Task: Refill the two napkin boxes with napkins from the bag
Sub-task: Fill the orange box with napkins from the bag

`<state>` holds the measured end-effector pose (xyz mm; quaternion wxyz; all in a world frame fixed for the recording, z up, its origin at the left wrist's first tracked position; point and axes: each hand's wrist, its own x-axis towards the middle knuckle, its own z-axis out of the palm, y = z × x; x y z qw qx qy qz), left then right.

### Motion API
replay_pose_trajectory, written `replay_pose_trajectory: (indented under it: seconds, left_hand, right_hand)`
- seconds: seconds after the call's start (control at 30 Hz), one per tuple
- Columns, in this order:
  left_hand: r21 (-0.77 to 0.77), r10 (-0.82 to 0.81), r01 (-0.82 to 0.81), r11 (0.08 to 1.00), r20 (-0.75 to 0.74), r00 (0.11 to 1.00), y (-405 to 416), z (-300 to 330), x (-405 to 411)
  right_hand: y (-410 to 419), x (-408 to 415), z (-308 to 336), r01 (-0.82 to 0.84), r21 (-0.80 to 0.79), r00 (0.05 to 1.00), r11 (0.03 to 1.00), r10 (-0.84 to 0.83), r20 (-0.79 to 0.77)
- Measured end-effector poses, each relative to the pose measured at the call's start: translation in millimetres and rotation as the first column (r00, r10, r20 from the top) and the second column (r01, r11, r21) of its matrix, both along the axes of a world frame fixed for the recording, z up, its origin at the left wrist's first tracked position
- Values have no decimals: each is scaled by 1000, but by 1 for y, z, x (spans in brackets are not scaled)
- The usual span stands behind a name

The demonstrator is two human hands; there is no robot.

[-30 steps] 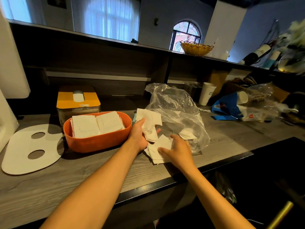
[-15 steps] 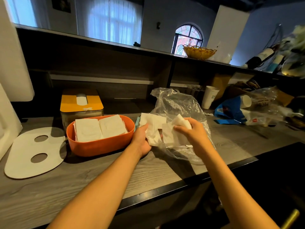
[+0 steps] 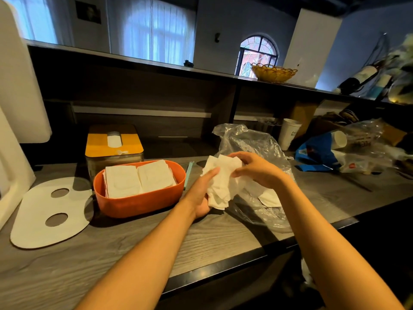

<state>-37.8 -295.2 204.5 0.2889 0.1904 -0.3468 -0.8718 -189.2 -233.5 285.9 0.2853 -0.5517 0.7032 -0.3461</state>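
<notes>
Now both the left hand [image 3: 201, 193] and right hand [image 3: 257, 170] clutch the napkins [image 3: 221, 184]; the orange box [image 3: 138, 202] lies just left, nearer the left hand.

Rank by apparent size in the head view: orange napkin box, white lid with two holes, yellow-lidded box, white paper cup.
1. White lid with two holes, though it lies nearest the camera, which inflates it.
2. Orange napkin box, close behind the lid.
3. Yellow-lidded box, partly hidden by the orange box.
4. White paper cup, farthest back.
</notes>
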Motion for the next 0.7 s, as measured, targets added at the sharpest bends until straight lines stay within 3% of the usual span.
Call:
replay_pose_trajectory:
  seconds: [0.23,0.3,0.43,0.57,0.63,0.7]
  left_hand:
    - [-110,114,-107,988,56,992,-3,-7,-8]
    - [-84,149,-145,986,40,988,-3,-6,-8]
    - [59,149,-147,987,-28,988,-1,-1,-4]
    - [140,120,-110,984,-64,991,-1,0,1]
    - [99,70,-67,993,-30,997,-3,-2,3]
    - [74,1,1,997,-29,1000,-3,-3,4]
  right_hand:
    - [4,-8,-6,78,-34,976,996,-69,208]
    - [4,-6,-12,88,-50,963,995,-72,261]
    - [4,-2,-15,238,-285,888,929,-89,452]
    - [9,-6,-5,316,-460,792,830,36,609]
    - [13,-10,6,296,-471,752,831,102,652]
    - [15,-13,16,216,-456,788,864,121,603]
